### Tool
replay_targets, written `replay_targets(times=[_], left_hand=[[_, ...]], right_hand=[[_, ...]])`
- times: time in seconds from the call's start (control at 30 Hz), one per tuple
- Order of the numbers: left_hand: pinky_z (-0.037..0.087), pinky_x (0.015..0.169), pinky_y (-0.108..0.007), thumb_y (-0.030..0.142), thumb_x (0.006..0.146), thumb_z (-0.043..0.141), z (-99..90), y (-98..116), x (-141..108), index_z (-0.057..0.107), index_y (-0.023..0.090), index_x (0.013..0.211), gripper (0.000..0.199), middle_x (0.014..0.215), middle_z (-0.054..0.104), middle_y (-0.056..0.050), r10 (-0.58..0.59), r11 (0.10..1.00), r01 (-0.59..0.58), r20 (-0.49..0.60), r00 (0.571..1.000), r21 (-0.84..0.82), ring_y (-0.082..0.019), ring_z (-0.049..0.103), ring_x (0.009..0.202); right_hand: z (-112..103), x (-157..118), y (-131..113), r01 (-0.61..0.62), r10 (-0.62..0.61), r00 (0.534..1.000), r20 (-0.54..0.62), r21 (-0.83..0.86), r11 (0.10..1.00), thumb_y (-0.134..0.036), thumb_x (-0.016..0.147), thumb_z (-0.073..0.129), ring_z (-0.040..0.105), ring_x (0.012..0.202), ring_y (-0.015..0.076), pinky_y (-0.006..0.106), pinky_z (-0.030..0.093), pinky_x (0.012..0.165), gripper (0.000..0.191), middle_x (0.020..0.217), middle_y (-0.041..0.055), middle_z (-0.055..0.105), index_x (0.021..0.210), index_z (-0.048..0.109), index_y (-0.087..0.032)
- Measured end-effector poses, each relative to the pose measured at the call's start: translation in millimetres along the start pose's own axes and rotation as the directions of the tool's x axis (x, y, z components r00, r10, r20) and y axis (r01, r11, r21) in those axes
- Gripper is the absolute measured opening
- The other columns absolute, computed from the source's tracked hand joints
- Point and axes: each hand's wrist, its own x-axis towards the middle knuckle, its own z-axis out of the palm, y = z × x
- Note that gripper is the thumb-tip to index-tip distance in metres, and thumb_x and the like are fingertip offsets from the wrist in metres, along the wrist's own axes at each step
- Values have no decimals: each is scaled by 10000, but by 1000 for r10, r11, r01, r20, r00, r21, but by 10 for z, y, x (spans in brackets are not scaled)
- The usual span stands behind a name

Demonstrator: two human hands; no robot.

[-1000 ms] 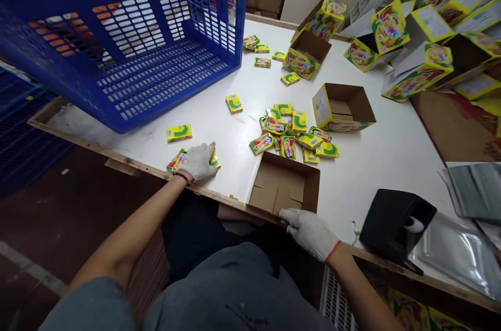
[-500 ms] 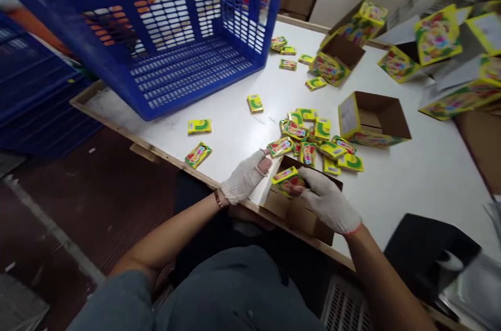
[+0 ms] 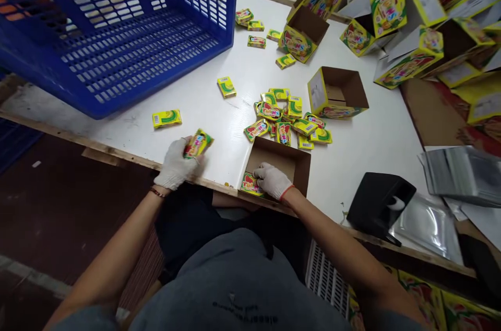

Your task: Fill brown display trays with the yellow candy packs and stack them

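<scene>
At the desk's near edge, left hand grasps one flat yellow-green packet, right hand (grip unclear) bent inside one brown carton.

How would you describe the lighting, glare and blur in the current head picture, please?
Head view: the white table is bright, while the floor at lower left is dark; head view: glare streaks the clear plastic at right; head view: the packet at the left hand looks slightly smeared, perhaps by motion.
</scene>
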Motion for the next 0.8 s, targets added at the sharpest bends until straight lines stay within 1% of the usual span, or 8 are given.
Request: replay_targets(times=[0.1,0.27,0.4,0.57,0.6,0.63,0.73,0.8], left_hand=[[534,988,-422,361,810,667,241,469,-77,473,123,1382,649,1232,604,-135,269,955,-261,38,962,-143,-258,621,1098],[489,1060,-444,147,815,566,475,1030,37,445,150,1425,622,1312,586,-151,617,782,-619,219,756,-64,-271,561,1228],[505,998,-443,136,840,517,592,1163,89,490,103,1387,548,1245,597,-182,625,737,-676,364,690,17,-289,570,1169],[502,970,-421,205,911,516,694,1176,94,495,97,1408,509,1212,614,-174,657,682,-731,446,608,-8,-277,583,1112],[477,1026,-416,257,912,562,667,1115,145,487,106,1418,534,1271,600,-169,655,698,-715,421,628,-19,-277,562,1174],[435,1092,-411,306,904,609,610,1021,220,481,115,1425,569,1340,575,-162,619,742,-671,383,685,0,-277,524,1250],[258,1228,-405,328,909,646,280,560,562,478,138,1421,571,1519,446,-129,254,924,-297,193,948,241,-263,342,1442],[194,1232,-482,263,933,600,-7,194,827,454,102,1428,541,1609,286,-152,21,932,-49,79,997,359,-313,238,1489]], right_hand=[[-86,-40,63,35,-35,999,1,15,999,-178,840,587,608,916,178,235,454,788,192,961,50,668,945,745,-204],[-540,-182,128,137,-13,953,-301,392,910,-378,993,349,576,728,162,273,493,677,406,832,19,629,1221,630,-195],[-817,-347,124,212,-73,956,-284,495,842,-482,943,414,516,599,143,272,458,573,433,747,4,575,1146,651,-180],[-775,-330,178,204,-125,970,-209,420,884,-429,853,552,563,699,151,263,478,613,307,855,30,634,980,660,-171],[-741,-300,196,168,-100,979,-178,422,891,-390,845,559,563,684,145,249,470,593,264,831,23,629,957,655,-171],[-704,-266,212,102,-45,989,-138,441,892,-348,843,555,559,650,136,234,456,561,234,788,12,617,967,648,-172],[-573,-135,235,-153,173,985,-5,447,881,-243,848,521,514,506,114,205,401,469,248,642,-28,551,1064,626,-180],[-476,-15,228,-209,221,975,1,331,920,-195,851,504,527,505,118,212,418,491,276,646,-20,572,1093,636,-182]])
